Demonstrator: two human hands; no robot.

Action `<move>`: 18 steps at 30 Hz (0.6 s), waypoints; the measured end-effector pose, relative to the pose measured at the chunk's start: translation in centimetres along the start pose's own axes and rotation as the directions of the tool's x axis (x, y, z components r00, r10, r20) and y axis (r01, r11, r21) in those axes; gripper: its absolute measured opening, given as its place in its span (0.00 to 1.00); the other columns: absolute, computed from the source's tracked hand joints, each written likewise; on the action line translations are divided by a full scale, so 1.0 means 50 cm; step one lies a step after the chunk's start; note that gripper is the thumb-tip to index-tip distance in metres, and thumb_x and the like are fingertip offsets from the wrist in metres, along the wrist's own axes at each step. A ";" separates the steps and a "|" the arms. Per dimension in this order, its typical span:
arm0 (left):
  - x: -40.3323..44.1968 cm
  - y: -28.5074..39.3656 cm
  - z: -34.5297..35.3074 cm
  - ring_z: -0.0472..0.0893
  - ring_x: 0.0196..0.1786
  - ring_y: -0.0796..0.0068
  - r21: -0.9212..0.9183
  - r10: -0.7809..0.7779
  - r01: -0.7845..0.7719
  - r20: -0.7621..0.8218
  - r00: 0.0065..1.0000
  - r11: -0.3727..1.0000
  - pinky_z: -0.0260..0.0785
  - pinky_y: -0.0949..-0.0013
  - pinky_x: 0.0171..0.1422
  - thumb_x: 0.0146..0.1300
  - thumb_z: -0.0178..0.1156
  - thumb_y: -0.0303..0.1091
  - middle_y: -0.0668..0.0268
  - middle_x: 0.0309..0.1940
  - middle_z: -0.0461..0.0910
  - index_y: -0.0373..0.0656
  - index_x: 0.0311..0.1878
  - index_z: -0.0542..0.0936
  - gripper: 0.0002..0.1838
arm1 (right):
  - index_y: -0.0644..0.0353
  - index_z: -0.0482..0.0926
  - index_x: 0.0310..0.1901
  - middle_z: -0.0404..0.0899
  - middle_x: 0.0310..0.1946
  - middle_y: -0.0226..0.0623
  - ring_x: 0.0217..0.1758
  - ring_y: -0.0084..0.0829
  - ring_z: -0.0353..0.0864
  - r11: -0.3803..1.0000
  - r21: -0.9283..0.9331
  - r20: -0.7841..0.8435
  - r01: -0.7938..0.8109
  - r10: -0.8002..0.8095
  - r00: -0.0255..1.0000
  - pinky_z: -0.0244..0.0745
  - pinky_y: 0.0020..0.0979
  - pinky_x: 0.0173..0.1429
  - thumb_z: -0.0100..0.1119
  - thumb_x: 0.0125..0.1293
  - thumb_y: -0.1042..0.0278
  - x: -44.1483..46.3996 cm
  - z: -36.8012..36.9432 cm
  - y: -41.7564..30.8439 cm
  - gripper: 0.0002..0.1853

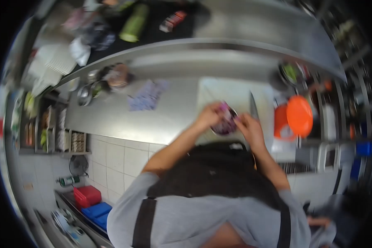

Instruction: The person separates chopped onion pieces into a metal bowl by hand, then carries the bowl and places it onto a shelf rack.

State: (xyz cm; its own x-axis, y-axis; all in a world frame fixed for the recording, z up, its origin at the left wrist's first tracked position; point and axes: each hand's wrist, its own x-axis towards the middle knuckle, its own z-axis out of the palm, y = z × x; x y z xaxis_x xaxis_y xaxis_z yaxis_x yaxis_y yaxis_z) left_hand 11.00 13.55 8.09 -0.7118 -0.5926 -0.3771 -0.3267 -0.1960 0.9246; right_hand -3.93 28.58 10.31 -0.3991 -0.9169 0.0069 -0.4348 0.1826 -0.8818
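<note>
A small bowl of chopped purple pieces (pixel 224 127), which look like red onion, sits at the near edge of the white cutting board (pixel 219 89). My left hand (pixel 210 115) is at the bowl's left side, its fingers closed on a pink-purple piece (pixel 224 106) above the rim. On the right side, my right hand (pixel 251 127) has its fingertips pinched together at the rim. A bit of purple shows at those fingertips, too small and blurred to name. A knife (pixel 253 106) lies on the board just beyond my right hand.
A patterned cloth (pixel 149 95) lies on the steel counter (pixel 111 120) to the left, with small bowls (pixel 84 96) behind it. Orange containers (pixel 299 116) stand right of the board. A steel shelf (pixel 252 43) runs above the counter's back. Part of another person (pixel 320 225) shows at lower right.
</note>
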 end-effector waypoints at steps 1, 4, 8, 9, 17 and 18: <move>-0.010 0.013 -0.002 0.83 0.38 0.78 -0.097 0.004 0.000 0.044 0.999 0.995 0.73 0.74 0.37 0.68 0.60 0.29 0.66 0.39 0.87 0.42 0.55 0.82 0.13 | 0.63 0.80 0.44 0.85 0.32 0.47 0.34 0.44 0.87 1.000 0.018 0.012 -0.023 0.023 1.000 0.79 0.38 0.40 0.65 0.67 0.62 -0.002 -0.003 -0.001 0.13; -0.024 0.025 0.008 0.83 0.40 0.78 -0.180 0.023 -0.013 0.053 0.998 0.984 0.73 0.75 0.40 0.67 0.56 0.21 0.64 0.40 0.86 0.38 0.55 0.81 0.14 | 0.65 0.80 0.44 0.85 0.30 0.45 0.30 0.38 0.86 0.992 0.104 0.016 -0.073 0.072 0.997 0.78 0.35 0.36 0.66 0.66 0.64 -0.015 -0.002 0.000 0.13; -0.035 0.042 0.011 0.80 0.37 0.78 -0.222 0.017 0.000 0.075 0.997 0.975 0.70 0.75 0.39 0.68 0.57 0.21 0.63 0.41 0.85 0.35 0.56 0.79 0.14 | 0.67 0.81 0.43 0.84 0.28 0.43 0.24 0.29 0.82 0.986 0.151 0.021 -0.071 0.068 0.997 0.76 0.31 0.32 0.65 0.67 0.66 -0.021 -0.004 -0.010 0.12; -0.035 0.046 0.012 0.79 0.36 0.78 -0.201 0.005 0.014 0.092 0.996 0.979 0.70 0.75 0.39 0.68 0.57 0.21 0.63 0.42 0.85 0.35 0.56 0.79 0.14 | 0.67 0.81 0.43 0.84 0.28 0.43 0.24 0.29 0.82 0.985 0.154 0.020 -0.072 0.070 0.997 0.76 0.31 0.32 0.65 0.67 0.66 -0.021 -0.004 -0.014 0.12; -0.036 0.060 0.013 0.78 0.36 0.80 -0.127 -0.023 0.039 0.122 0.992 0.991 0.68 0.77 0.37 0.67 0.60 0.23 0.63 0.42 0.84 0.36 0.57 0.79 0.15 | 0.67 0.82 0.48 0.83 0.34 0.46 0.29 0.43 0.82 0.996 0.050 -0.061 0.070 -0.067 0.996 0.75 0.37 0.38 0.63 0.66 0.69 -0.016 0.005 0.007 0.13; -0.034 0.058 0.013 0.79 0.38 0.79 -0.093 -0.036 0.048 0.126 0.991 0.995 0.70 0.76 0.40 0.67 0.60 0.24 0.63 0.43 0.84 0.36 0.58 0.79 0.16 | 0.67 0.82 0.48 0.83 0.34 0.46 0.29 0.43 0.82 0.996 0.051 -0.063 0.066 -0.063 0.996 0.75 0.37 0.38 0.63 0.66 0.69 -0.017 0.004 0.008 0.13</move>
State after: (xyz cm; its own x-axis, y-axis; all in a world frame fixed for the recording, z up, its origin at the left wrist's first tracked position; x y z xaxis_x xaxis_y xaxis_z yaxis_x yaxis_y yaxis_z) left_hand 10.88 14.48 11.38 -0.7724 -0.4820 -0.4135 -0.3008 -0.2958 0.9067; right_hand -3.59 29.39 9.83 -0.4209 -0.9024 0.0922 -0.4184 0.1030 -0.9024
